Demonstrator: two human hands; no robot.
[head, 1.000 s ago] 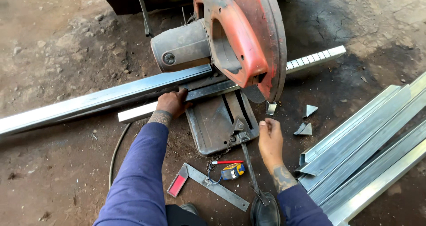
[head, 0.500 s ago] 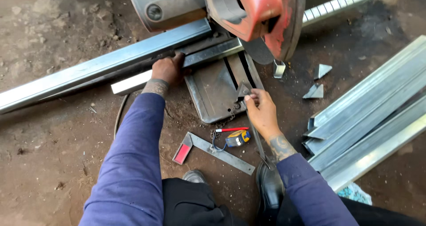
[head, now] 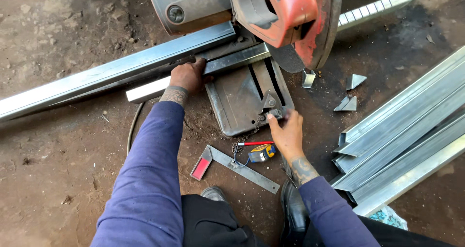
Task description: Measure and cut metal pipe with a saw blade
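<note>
Your left hand [head: 188, 76] presses down on the steel tube [head: 116, 72] where it meets the saw base [head: 240, 101], fingers curled over the tube's near edge; the tube runs from the far left across the base and under the saw [head: 271, 14], and a slotted strip [head: 373, 8] shows beyond the blade at upper right. Your right hand [head: 287, 133] rests at the base's front right corner, fingertips touching the clamp [head: 270, 103]; I cannot tell whether they grip it. The two hands are well apart. On the dirt just before the base lie a square [head: 237, 168], a pencil [head: 254, 143] and a tape measure [head: 262, 153]. Small offcuts [head: 351, 94] lie right of the blade, and a stack of tubes [head: 407, 135] lies further right.
</note>
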